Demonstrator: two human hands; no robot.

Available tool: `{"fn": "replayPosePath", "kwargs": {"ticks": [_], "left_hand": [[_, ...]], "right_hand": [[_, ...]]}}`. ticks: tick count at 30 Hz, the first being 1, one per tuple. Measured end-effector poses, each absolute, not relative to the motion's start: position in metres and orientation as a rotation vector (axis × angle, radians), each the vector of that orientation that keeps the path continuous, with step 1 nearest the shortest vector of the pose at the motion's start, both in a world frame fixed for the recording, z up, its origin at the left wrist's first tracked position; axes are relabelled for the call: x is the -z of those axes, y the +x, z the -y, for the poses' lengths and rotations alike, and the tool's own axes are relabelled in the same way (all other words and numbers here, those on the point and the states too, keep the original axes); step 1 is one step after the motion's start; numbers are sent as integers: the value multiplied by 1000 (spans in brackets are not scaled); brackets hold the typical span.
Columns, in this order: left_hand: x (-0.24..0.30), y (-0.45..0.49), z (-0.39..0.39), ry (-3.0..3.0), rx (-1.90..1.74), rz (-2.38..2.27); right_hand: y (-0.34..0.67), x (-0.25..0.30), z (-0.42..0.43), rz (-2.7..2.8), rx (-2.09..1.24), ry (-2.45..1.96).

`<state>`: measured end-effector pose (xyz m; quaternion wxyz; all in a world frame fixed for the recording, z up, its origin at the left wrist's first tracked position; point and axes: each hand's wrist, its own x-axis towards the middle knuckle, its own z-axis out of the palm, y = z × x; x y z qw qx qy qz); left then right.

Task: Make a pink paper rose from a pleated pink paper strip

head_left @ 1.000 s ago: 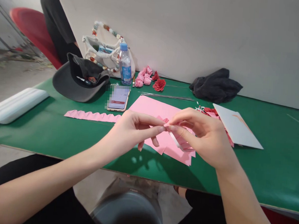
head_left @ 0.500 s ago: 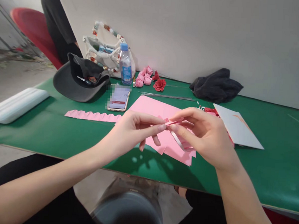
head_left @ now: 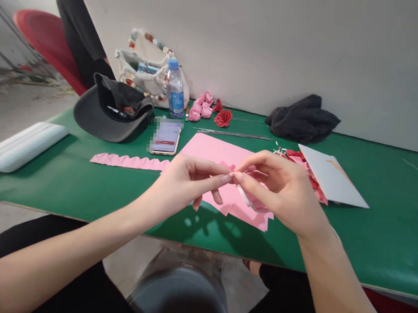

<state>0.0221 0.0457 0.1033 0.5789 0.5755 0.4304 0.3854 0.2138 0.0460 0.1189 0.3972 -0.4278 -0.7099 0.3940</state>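
Over the green table my left hand (head_left: pixel 188 183) and my right hand (head_left: pixel 280 193) meet at their fingertips. Both pinch a narrow pink paper strip (head_left: pixel 250 200), which curls into a loose coil with a white underside below my right fingers. Directly beneath my hands lie stacked pink paper sheets (head_left: pixel 212 149). To the left of my left hand, a pleated pink paper strip (head_left: pixel 128 161) rests on the table, and its right end is close to my left hand.
Along the wall stand a water bottle (head_left: pixel 175 90), a bead-handled white bag (head_left: pixel 143 71), pink and red paper flowers (head_left: pixel 222 118), and dark cloth (head_left: pixel 304 119). A black cap (head_left: pixel 109 114), a phone (head_left: pixel 166 138), thin wires (head_left: pixel 234 135), and a white card (head_left: pixel 330 177) lie nearby.
The pink strip's coil has drawn tighter and moved closer to my right fingertips. My hands stay in nearly the same place.
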Motion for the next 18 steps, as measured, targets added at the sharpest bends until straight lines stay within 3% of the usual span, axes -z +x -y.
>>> {"fn": "replayPosePath", "kwargs": {"ticks": [18], "left_hand": [[-102,23,-47,1333,-904,-1007]], "right_hand": [[216,-112,-47,1751,-1056,-1029]]}}
